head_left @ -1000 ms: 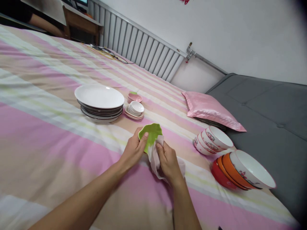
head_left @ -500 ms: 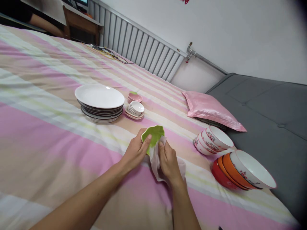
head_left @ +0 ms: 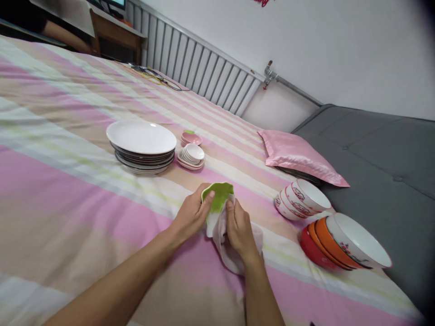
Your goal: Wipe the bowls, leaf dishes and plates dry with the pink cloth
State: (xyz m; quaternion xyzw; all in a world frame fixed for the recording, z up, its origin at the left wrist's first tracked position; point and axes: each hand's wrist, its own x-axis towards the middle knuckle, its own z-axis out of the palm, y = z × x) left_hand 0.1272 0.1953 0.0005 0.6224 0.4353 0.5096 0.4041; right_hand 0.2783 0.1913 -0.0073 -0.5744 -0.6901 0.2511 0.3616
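Note:
My left hand (head_left: 190, 215) grips a small green leaf-shaped dish (head_left: 219, 195) by its near rim, thumb on the inside. My right hand (head_left: 239, 230) is closed on a pale pink cloth (head_left: 234, 258) and presses it against the dish's right edge. Both hands hover just above the striped pink bedspread (head_left: 68, 181).
A stack of white plates (head_left: 141, 145) lies to the far left, with small white saucers (head_left: 193, 155) and a pink dish (head_left: 190, 138) beside it. Patterned bowls (head_left: 303, 195) and orange-red bowls (head_left: 343, 246) lean at the right. A pink pillow (head_left: 297, 156) rests by the grey sofa (head_left: 380, 167).
The green dish has tilted and dropped slightly toward me. My right hand has slid the cloth along its edge, so less of the green inside shows.

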